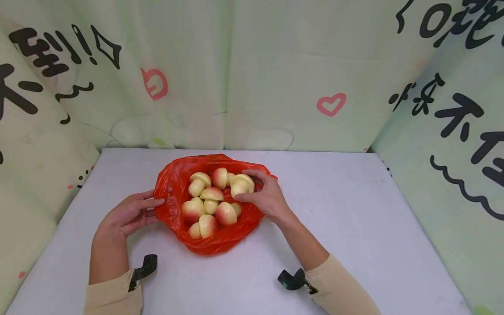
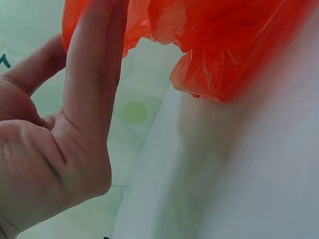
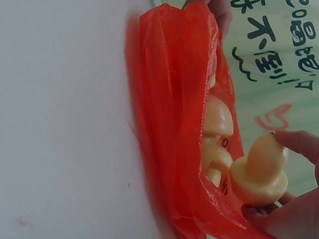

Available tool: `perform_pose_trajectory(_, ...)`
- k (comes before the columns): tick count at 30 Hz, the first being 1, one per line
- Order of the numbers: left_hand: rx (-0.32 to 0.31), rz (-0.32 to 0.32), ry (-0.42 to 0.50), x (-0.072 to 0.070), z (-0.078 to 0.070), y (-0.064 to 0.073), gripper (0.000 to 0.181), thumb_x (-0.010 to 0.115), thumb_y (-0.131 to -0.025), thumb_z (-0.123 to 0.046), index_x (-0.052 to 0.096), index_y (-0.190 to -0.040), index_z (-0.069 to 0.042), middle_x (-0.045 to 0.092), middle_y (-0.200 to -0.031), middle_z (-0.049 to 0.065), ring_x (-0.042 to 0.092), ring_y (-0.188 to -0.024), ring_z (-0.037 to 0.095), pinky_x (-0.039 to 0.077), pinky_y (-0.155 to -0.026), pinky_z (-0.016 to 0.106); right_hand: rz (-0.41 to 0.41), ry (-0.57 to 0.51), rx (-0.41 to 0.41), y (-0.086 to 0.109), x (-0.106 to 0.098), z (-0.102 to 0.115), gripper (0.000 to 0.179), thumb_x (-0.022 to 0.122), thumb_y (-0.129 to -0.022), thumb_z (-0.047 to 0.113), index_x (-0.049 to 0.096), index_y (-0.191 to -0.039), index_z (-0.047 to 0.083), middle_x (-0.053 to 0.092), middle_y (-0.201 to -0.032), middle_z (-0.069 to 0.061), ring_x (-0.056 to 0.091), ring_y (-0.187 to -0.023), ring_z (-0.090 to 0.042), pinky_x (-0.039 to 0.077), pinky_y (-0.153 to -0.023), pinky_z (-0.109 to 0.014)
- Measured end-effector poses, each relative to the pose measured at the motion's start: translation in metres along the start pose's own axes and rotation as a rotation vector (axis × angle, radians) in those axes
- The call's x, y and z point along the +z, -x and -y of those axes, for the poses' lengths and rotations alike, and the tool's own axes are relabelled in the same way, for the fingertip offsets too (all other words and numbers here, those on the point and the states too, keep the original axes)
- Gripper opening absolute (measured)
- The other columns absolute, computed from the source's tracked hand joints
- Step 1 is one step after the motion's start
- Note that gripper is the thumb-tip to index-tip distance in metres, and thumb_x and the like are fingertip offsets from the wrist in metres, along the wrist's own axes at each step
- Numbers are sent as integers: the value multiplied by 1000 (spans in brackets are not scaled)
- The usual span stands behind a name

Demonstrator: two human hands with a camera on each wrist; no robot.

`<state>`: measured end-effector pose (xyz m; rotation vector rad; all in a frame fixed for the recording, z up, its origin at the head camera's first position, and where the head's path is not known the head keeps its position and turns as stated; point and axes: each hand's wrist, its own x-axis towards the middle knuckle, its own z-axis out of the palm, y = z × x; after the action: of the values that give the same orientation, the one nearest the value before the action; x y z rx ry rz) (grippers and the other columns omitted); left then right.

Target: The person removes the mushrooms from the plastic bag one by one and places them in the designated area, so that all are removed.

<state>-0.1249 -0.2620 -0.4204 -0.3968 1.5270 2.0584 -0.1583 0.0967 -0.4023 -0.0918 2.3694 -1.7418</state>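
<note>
A red plastic bag [image 1: 232, 242] lies with its mouth spread wide on the white table, holding several yellow-and-pink toy mushrooms [image 1: 211, 195]. My left hand [image 1: 131, 213] pinches the bag's left rim between thumb and fingers. In the left wrist view the bag's edge [image 2: 209, 74] hangs beside those fingers. At the bag's right side, my right hand [image 1: 271, 197] grips one pale yellow toy mushroom [image 1: 242, 184] between thumb and fingers. The right wrist view shows this mushroom [image 3: 263, 169] with its stem up, just inside the bag's rim.
The white table [image 1: 338, 218] extends around the bag. Pale green curtains [image 1: 275, 78] with black lettering and pink hearts stand behind it and at both sides. Black wrist-camera mounts [image 1: 146, 266] sit on the forearms over beige sleeves.
</note>
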Motion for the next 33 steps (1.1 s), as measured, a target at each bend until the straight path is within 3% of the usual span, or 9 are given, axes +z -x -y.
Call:
perform_pose_trajectory(8,-8,-22,-45,-4,4,3,80,68,-102,-22,22,-166,-9,74,-112,-7,75,-100,15,62,-92,31,46,-98,-56,5,-10,6,56,87,-81,10,67,-133,17,65,-131,-2,62,-121,-22,58,-101,-36)
perform_pose_trajectory(12,1,-7,-14,-6,6,3,68,68,-102,-20,36,-162,-14,75,-113,-5,76,-101,17,62,-92,33,49,-107,-88,7,-16,8,59,86,-82,10,65,-137,14,65,-132,-2,61,-124,-22,56,-105,-37)
perform_pose_trajectory(16,7,0,14,-4,5,1,37,68,-102,-19,63,-138,-23,77,-112,-4,77,-101,19,62,-91,33,39,-128,-101,6,-25,8,61,86,-83,9,63,-139,12,64,-135,-2,60,-127,-22,53,-110,-35)
perform_pose_trajectory(20,11,12,34,-3,5,0,19,67,-103,-16,73,-117,-28,78,-111,-3,78,-99,19,63,-90,33,38,-147,-111,5,-32,9,61,85,-84,8,61,-140,13,62,-137,-3,59,-130,-23,54,-108,-35)
perform_pose_trajectory(33,22,45,64,-3,3,2,22,64,-104,-13,78,-111,-29,79,-112,-4,78,-99,19,63,-90,34,-46,-160,-133,-1,-60,9,62,82,-85,3,59,-142,11,59,-141,-5,55,-132,-24,54,-108,-30)
